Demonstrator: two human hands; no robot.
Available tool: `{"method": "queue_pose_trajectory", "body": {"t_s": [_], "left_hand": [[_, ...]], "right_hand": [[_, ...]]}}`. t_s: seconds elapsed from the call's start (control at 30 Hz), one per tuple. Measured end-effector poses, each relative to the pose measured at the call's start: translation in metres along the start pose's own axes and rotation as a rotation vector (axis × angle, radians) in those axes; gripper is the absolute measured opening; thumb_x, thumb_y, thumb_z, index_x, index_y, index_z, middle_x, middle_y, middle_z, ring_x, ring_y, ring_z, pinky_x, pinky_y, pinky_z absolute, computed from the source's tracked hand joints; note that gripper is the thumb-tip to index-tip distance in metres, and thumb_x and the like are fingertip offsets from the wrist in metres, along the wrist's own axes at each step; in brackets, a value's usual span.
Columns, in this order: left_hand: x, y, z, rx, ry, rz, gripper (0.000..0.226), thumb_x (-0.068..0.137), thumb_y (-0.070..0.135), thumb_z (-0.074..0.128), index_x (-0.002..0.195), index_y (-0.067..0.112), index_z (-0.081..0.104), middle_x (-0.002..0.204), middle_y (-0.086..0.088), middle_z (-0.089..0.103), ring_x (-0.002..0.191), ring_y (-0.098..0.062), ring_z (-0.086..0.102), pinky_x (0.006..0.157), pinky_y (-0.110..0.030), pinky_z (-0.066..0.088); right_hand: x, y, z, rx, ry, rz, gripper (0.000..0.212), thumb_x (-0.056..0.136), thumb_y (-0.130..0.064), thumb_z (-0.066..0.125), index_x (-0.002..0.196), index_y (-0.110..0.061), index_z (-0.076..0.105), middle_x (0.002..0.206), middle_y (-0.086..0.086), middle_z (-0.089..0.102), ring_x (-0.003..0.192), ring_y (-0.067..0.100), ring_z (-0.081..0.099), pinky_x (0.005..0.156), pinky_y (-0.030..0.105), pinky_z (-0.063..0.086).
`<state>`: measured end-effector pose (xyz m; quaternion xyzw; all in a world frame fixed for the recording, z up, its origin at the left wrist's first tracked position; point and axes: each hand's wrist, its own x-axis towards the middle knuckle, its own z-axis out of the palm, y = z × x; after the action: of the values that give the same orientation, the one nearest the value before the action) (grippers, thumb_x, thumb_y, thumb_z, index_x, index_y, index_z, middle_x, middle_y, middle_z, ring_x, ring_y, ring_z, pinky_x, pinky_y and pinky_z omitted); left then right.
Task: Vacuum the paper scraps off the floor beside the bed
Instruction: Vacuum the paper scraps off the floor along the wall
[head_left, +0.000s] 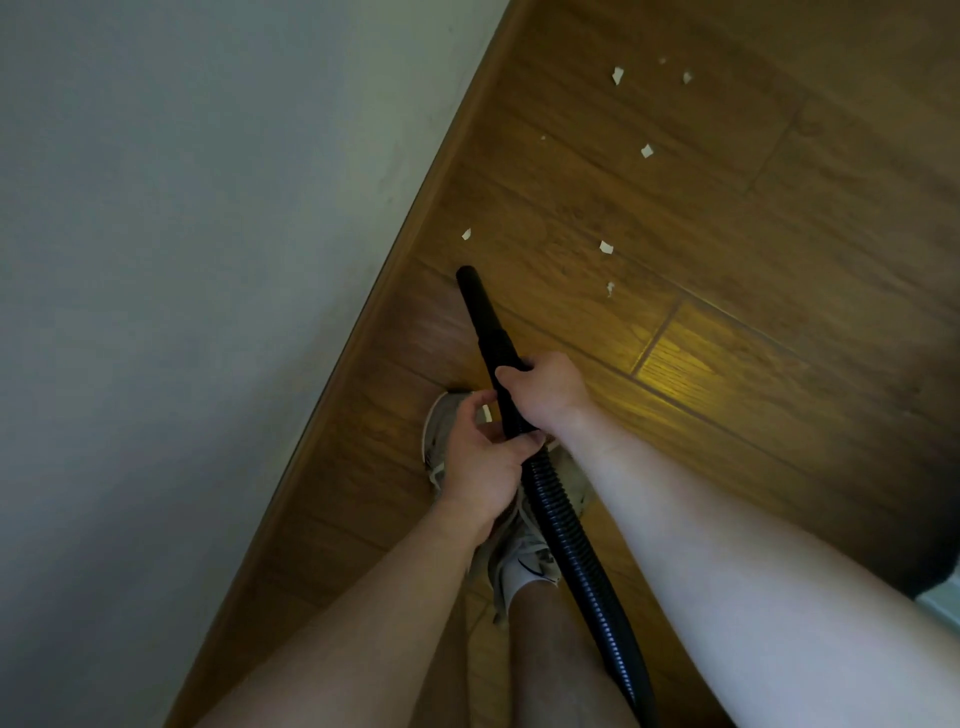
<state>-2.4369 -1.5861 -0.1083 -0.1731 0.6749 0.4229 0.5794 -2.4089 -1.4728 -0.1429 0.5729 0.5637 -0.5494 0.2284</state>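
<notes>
Right hand (543, 395): wrapped round the black tube (480, 317) from above, fingers curled over its far side, firm hold.
Left hand (480, 462): just behind the right, fingers curled round the tube's lower end where the hose (571, 540) joins; thumb raised off to the left.
Tube: slants up and left from the hands, open end towards the wooden edge (415, 218). Cannot tell whether the mouth touches the floor (727, 260).
Hose: ribbed, black, runs down from the hands between the forearms and out of the bottom of the view.
Scraps (605, 247): small white bits lying on the floor ahead of the tube, none touching it. Nearest one just beyond the mouth, close to the wooden edge. Two more lie to the right of the tube's tip. The rest lie further up, well apart from each other.
Floor: brown wood planks, a bright patch right of the hands.
Left side: pale grey surface (182, 260) along the wooden edge; wall or bed, cannot tell.
Below the hands: pale shoe (434, 436), white sock (524, 571), bare leg.
</notes>
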Motion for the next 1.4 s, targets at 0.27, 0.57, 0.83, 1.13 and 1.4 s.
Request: {"method": "queue_pose_trajectory", "body": {"t_s": [0.27,0.57,0.83,1.13,1.4], "left_hand": [[0.017,0.027,-0.005,0.098,-0.019,0.030,0.052,0.083,0.002,0.078,0.121,0.026,0.053,0.107,-0.008,0.073,0.092,-0.019,0.074,0.074,-0.034,0.059],[0.025,0.047,-0.002,0.163,-0.015,0.017,0.059,0.067,0.017,0.084,0.115,0.036,0.056,0.105,-0.005,0.075,0.094,-0.023,0.075,0.090,-0.055,0.058],[0.011,0.051,0.010,0.239,-0.081,0.013,0.052,0.079,0.008,0.082,0.112,0.038,0.055,0.105,-0.007,0.074,0.094,-0.022,0.074,0.089,-0.050,0.059],[-0.009,0.039,0.051,0.269,-0.128,0.024,0.053,0.085,0.003,0.077,0.126,0.028,0.055,0.109,-0.012,0.073,0.095,-0.023,0.074,0.078,-0.030,0.059],[-0.025,0.008,0.077,0.281,-0.122,0.000,0.055,0.088,0.002,0.074,0.135,0.021,0.053,0.108,-0.008,0.073,0.094,-0.021,0.074,0.068,-0.022,0.058]], "right_hand": [[0.015,-0.020,-0.005,0.038,0.035,0.020,0.020,0.096,-0.029,0.060,0.089,-0.012,0.068,0.078,0.004,0.068,0.076,0.021,0.067,0.068,0.035,0.057],[0.027,-0.032,-0.013,0.012,0.042,0.045,0.023,0.096,-0.032,0.059,0.095,-0.011,0.069,0.080,0.004,0.069,0.074,0.021,0.067,0.056,0.028,0.051],[0.011,-0.019,-0.030,0.096,0.090,0.072,0.019,0.095,-0.030,0.061,0.092,-0.013,0.069,0.071,0.000,0.064,0.064,0.014,0.061,0.049,0.023,0.042],[-0.006,0.022,-0.064,0.193,0.151,0.052,0.020,0.095,-0.033,0.062,0.087,-0.015,0.068,0.083,0.008,0.072,0.081,0.028,0.069,0.069,0.032,0.053],[-0.016,0.071,-0.075,0.227,0.158,0.063,0.027,0.095,-0.035,0.062,0.104,-0.012,0.073,0.091,0.008,0.073,0.085,0.026,0.068,0.072,0.031,0.054]]}}
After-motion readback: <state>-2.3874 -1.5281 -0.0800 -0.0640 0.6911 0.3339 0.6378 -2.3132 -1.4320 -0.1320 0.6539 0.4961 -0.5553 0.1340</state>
